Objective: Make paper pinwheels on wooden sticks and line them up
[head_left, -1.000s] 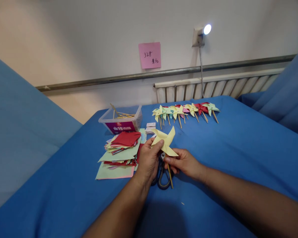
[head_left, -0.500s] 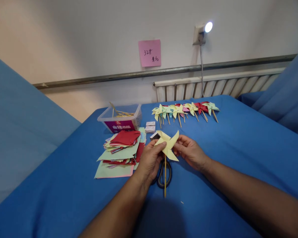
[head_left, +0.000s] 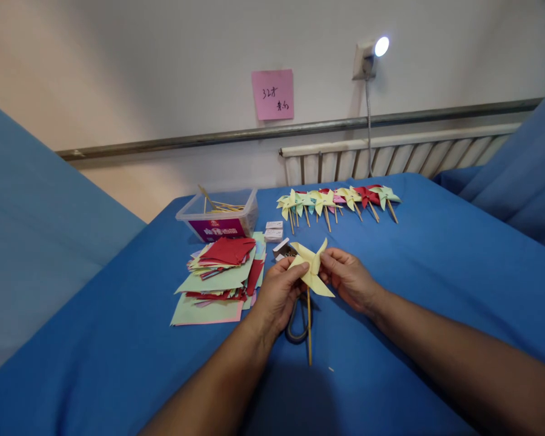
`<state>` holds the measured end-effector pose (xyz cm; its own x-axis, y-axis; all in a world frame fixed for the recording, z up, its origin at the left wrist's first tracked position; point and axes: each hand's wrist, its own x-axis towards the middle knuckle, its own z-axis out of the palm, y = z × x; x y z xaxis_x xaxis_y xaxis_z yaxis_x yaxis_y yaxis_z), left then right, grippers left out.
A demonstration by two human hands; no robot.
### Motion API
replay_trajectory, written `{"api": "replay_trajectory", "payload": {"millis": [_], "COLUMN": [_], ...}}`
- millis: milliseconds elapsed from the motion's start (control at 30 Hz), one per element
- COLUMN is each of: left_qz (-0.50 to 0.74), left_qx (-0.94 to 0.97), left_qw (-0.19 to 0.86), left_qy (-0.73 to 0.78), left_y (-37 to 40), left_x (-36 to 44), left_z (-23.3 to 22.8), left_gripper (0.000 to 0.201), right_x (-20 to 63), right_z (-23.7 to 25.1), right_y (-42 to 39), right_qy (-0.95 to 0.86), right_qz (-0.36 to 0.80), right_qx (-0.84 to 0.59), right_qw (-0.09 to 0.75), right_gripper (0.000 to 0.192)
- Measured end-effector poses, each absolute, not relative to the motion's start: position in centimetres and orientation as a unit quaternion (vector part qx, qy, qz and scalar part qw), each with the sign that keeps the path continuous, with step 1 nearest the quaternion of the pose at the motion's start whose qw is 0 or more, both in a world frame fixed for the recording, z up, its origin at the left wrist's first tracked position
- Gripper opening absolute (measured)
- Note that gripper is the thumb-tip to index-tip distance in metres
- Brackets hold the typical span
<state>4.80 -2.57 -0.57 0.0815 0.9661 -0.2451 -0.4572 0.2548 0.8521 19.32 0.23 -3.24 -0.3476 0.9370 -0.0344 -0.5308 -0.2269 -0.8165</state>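
Observation:
A pale yellow paper pinwheel on a thin wooden stick is held up over the table. My left hand is closed on it, the thumb pressed on the paper near its centre. At the pinwheel's right side, my right hand pinches the edge of a blade between thumb and fingertips. Black-handled scissors lie beneath, partly covered by my left hand. Just behind that hand is a small opened box with dark contents I cannot make out.
Stacked coloured paper lies left of my hands, with a clear plastic tub of sticks behind it. Two small white boxes stand near the tub. Several finished pinwheels lie along the back edge of the blue-covered table.
The pinwheel and its stick have shifted slightly right. My right fingers have moved in on the right-hand blade, which now bends inward. More of the opened box shows.

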Motion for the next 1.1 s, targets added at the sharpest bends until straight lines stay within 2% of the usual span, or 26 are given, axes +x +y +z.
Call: {"api": "replay_trajectory", "payload": {"millis": [300,467,733,1100], "left_qz": [0.507,0.529,0.514,0.518], "left_qx": [0.306,0.306,0.319,0.315], "left_qw": [0.673,0.645,0.661,0.658], "left_qy": [0.443,0.458,0.443,0.448], "left_y": [-2.75,-2.46,-2.72,-2.72], "left_x": [4.95,4.75,4.83,4.89], "left_z": [-0.24,-0.58,-0.37,-0.41], "left_gripper": [0.029,0.027,0.025,0.023], "right_x": [20.02,20.05,19.65,19.8], "right_z": [-3.1,-2.99,-2.87,-3.13], "right_y": [0.83,0.8,0.39,0.54], "right_qy": [-0.354,-0.344,-0.382,-0.369], "right_qz": [0.73,0.751,0.734,0.735], "right_qx": [-0.269,-0.257,-0.267,-0.277], "right_qw": [0.52,0.502,0.494,0.497], "right_gripper": [0.021,0.032,0.025,0.03]}}
